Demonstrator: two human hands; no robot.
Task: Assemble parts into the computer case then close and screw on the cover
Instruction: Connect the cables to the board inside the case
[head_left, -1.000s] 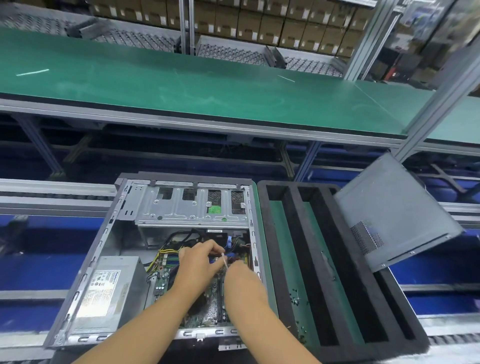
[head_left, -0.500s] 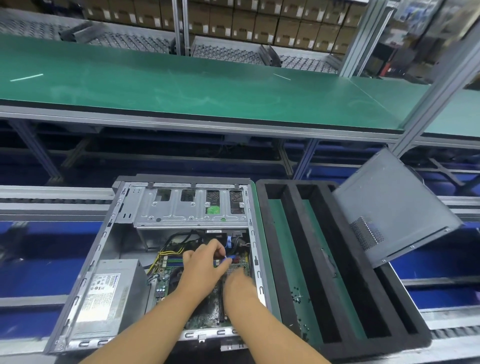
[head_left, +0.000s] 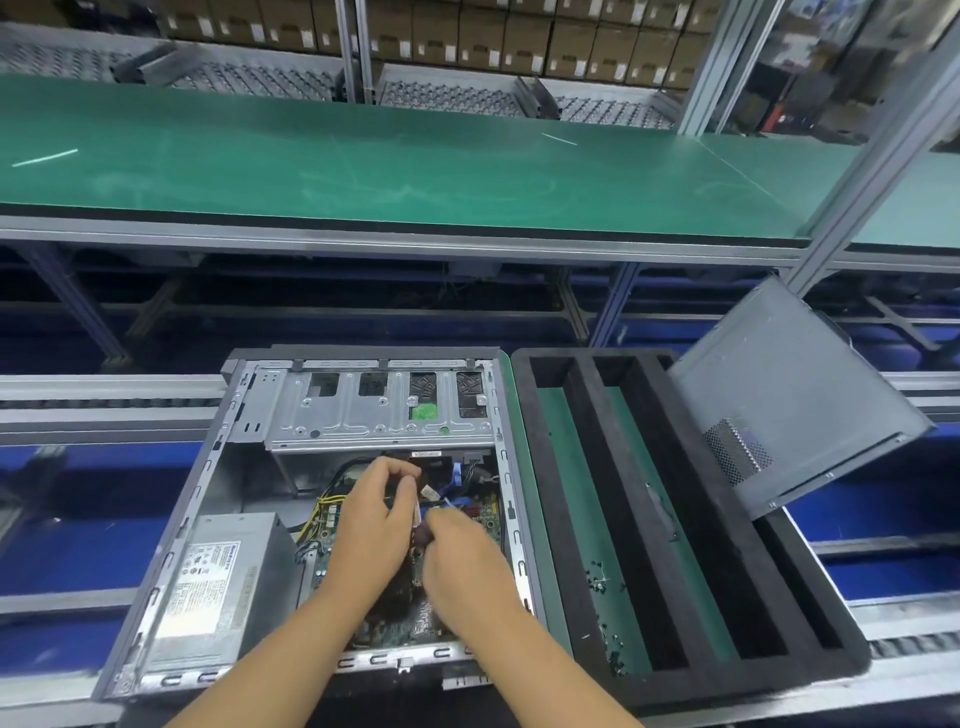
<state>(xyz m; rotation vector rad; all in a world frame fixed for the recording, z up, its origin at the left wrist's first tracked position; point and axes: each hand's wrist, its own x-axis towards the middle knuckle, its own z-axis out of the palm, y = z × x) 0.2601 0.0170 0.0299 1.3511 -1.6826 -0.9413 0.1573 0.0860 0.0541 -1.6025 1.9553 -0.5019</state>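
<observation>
Both your hands are down in the open case (head_left: 511, 519), which lies on its side straight in front of you with its long axis running away from you. They meet over the board (head_left: 330, 530), in the right half of the case. Your left hand (head_left: 371, 519) has its fingers curled, tips just beside a small white plug (head_left: 427, 490). I cannot tell whether it actually pinches it. Your right hand (head_left: 462, 564) is blurred, so I cannot tell its grip either.

The plug lies just ahead of your fingertips, toward the drive cage (head_left: 363, 415), with a blue cable (head_left: 456, 473) close on its right. The power supply (head_left: 218, 582) sits well clear on the left.

The cover (head_left: 779, 395) is off to your right, tilted against the far corner of the tray (head_left: 587, 493), nearer your right hand. You would reach it across the tray, where loose screws (head_left: 602, 582) lie in the nearest lane.
</observation>
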